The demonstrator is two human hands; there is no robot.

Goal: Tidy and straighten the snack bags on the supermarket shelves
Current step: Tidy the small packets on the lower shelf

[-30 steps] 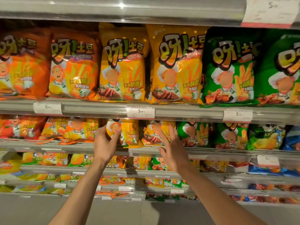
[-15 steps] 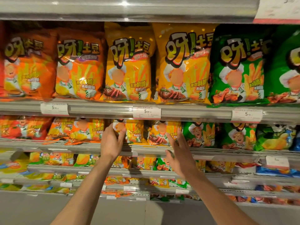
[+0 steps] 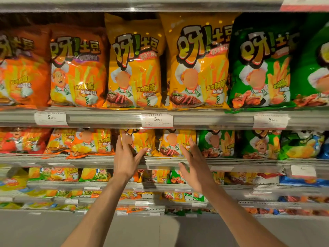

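Yellow bags: two small yellow snack bags stand side by side on the second shelf (image 3: 106, 160), the left yellow bag (image 3: 142, 142) and the right yellow bag (image 3: 175, 143), with a dark gap between them; they are the items under the hands.
Left hand: the left hand (image 3: 125, 158) is raised with fingers spread and straight, fingertips over the left yellow bag's front and thumb toward its lower edge; it grips nothing, and contact cannot be confirmed.
Right hand: the right hand (image 3: 195, 163) is likewise spread, fingers straight, in front of the right yellow bag's right edge; it holds nothing.
Reason for hand placement: judged, the two flat hands bracket the yellow pair from either side, a posture suited to pressing the bags upright and closing the gap rather than lifting them.
Neighbouring stock: an orange bag (image 3: 90, 142) to the left leans forward over the shelf lip; a green bag (image 3: 216, 143) stands just beside the right yellow bag.
Top shelf: large bags, among them a big yellow bag (image 3: 135, 65), stand upright and face front behind the price rail (image 3: 213, 120).
Grouping: flavours are blocked by colour, so the price tag (image 3: 157, 120) sits near its matching stock.
Outstanding: the leaning orange bag appears not yet straightened.
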